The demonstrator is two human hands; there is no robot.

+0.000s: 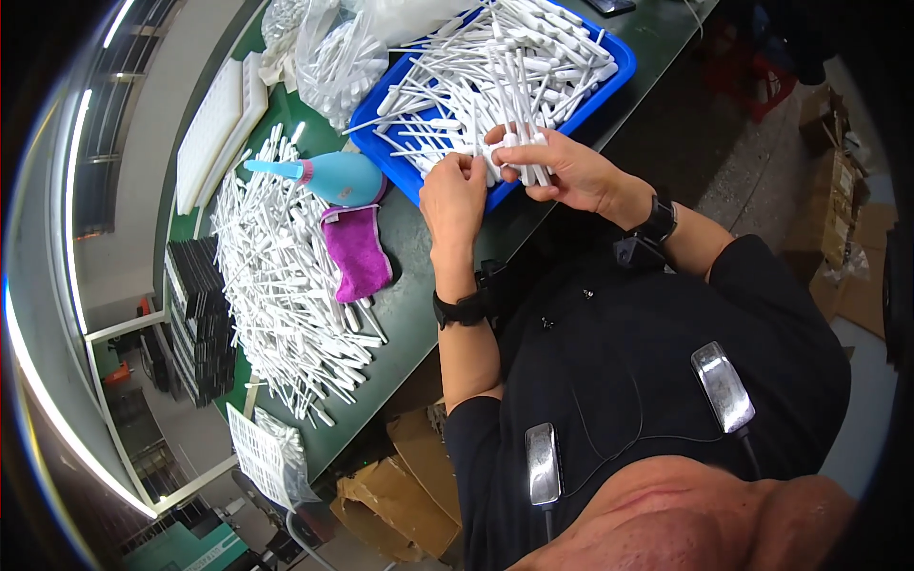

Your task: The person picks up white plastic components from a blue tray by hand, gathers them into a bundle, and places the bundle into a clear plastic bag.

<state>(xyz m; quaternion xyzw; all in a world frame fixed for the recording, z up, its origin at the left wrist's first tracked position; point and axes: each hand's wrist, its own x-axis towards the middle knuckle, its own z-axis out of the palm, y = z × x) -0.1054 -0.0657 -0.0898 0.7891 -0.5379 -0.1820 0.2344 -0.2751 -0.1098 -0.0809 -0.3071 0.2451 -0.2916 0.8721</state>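
A bunch of white plastic sticks with thicker ends (522, 143) stands in my right hand (578, 173), the fingers wrapped round it. Just left of it, my left hand (453, 198) has thumb and fingertips pinched together by the tray's near edge; what they hold is hidden. Both hands are over the near side of a blue tray (609, 84) heaped with more of these white sticks (547, 52).
A large loose pile of white sticks (276, 285) covers the green table (405, 276) to the left. On it lie a light blue squeeze blower (345, 179) and a purple cloth (357, 255). Beyond are a bag of sticks (343, 71), white foam blocks (211, 133) and stacked black trays (198, 319).
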